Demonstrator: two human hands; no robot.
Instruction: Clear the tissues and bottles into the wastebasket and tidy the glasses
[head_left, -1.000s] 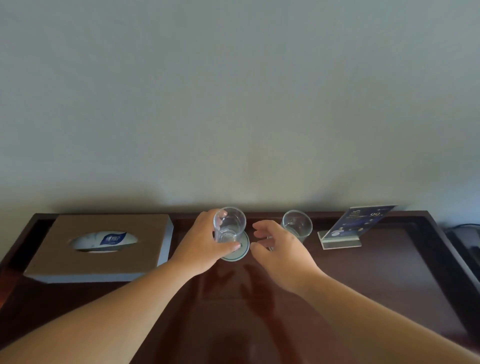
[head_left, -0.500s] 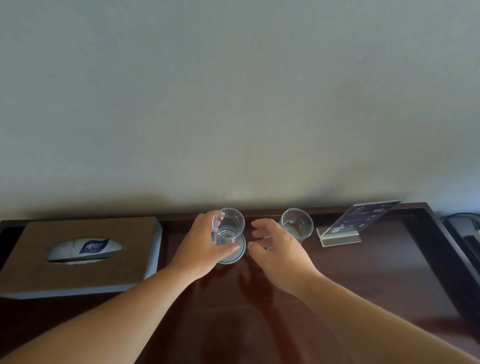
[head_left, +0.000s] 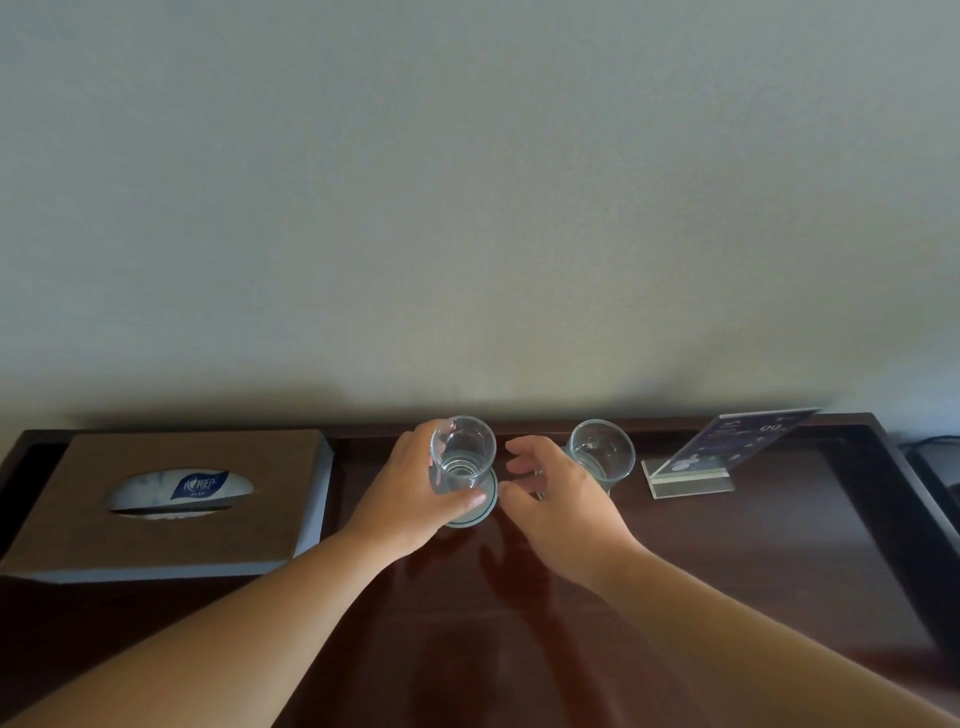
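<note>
Hands meet at the back of a dark, glossy wooden desk (head_left: 727, 571) that runs along a plain pale wall, seen from your head camera looking down. Your left hand (head_left: 410, 493) is wrapped around a clear drinking glass (head_left: 462, 457), thumb in front and fingers behind, holding it upright over a round pale coaster (head_left: 480, 512); whether the base sits on the coaster or hovers just above it cannot be told. Your right hand (head_left: 561, 499) is just beside that coaster, fingers loosely curled and apparently holding nothing, though its thumb may be touching the coaster's edge. Just behind its knuckles stands a second glass (head_left: 602, 452), upright and partly hidden by the hand. To the left sits a brown tissue box (head_left: 171, 499), and to the right a tilted card in a clear sign holder (head_left: 727, 457). No wastebasket, bottles or loose tissues show here. Judging from this, the risks are close together: drawing your right hand back or lifting it could knock the second glass over, since the knuckles are so near it. Setting the held glass down off-centre could leave it rocking on the coaster's rim, and the polished surface may let the coaster slide if nudged.
</note>
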